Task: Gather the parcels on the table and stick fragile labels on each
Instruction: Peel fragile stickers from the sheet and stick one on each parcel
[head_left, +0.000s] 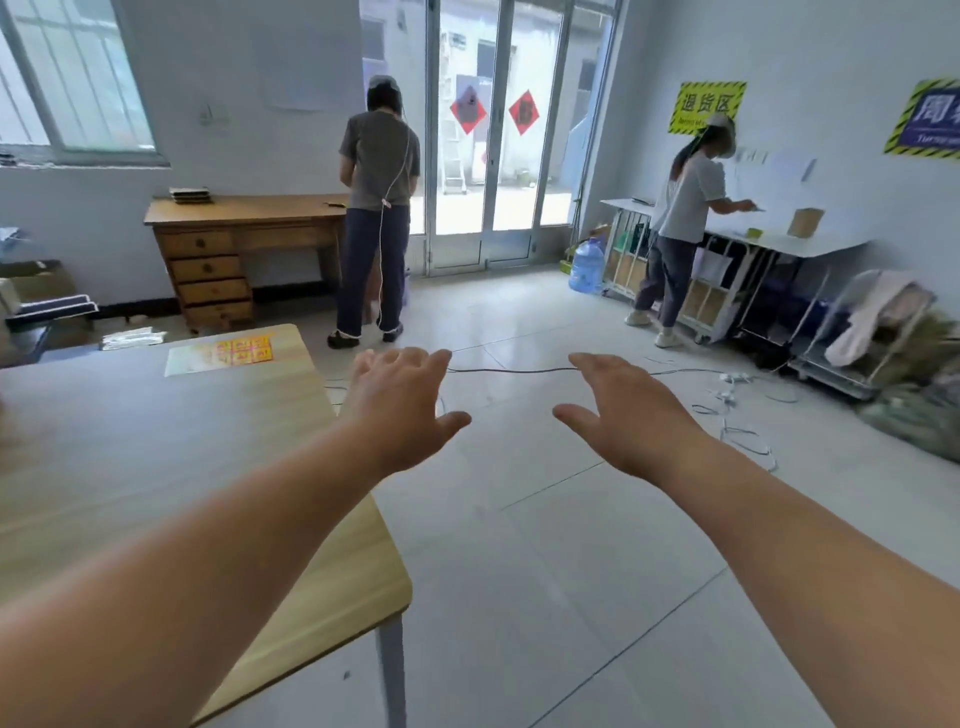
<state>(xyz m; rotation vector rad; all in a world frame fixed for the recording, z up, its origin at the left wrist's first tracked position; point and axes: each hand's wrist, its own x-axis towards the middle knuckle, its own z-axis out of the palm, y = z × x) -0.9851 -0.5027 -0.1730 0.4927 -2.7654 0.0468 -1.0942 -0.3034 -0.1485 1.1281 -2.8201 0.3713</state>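
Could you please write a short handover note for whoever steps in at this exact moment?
Left hand: open and empty, over the right edge of the table.
Right hand: open and empty, over the floor.
Label sheet: lying at the far end of the table, untouched.
Parcels: none visible on the table in this view.
Done: nothing that can be seen.
Left: find and gather the parcels, then stick a fragile label on each.

Two bare hands are stretched forward, the left hand (402, 402) and the right hand (631, 415), both with spread, empty fingers. One light wooden table (130, 441) lies left of the left fingers, carrying one sheet of fragile labels (221, 354). Beyond the fingertips stand two people, one wooden desk (244, 244) and one water jug (586, 266).
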